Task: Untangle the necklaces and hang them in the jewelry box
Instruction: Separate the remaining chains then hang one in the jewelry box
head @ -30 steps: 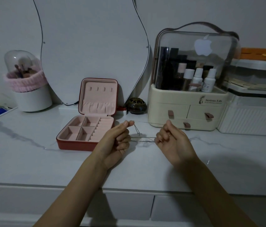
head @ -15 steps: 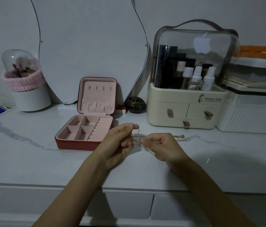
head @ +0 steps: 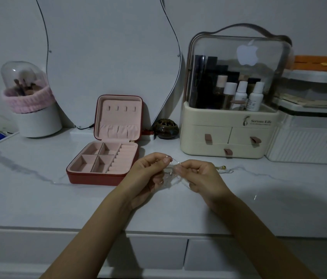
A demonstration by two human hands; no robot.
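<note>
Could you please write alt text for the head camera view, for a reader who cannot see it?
Two hands, left and right, pinch a thin tangled chain between them above a white marble top. An open red jewelry box with pink lining sits just left of the hands. Behind are a mirror and a cream organizer holding bottles.

2 bare forearms are seen, with no sleeves, watch or bracelet shown on them. The left hand (head: pixel 148 174) and right hand (head: pixel 203 178) are ungloved, above the worktop (head: pixel 38 198). Short, unpainted nails are seen.
</note>
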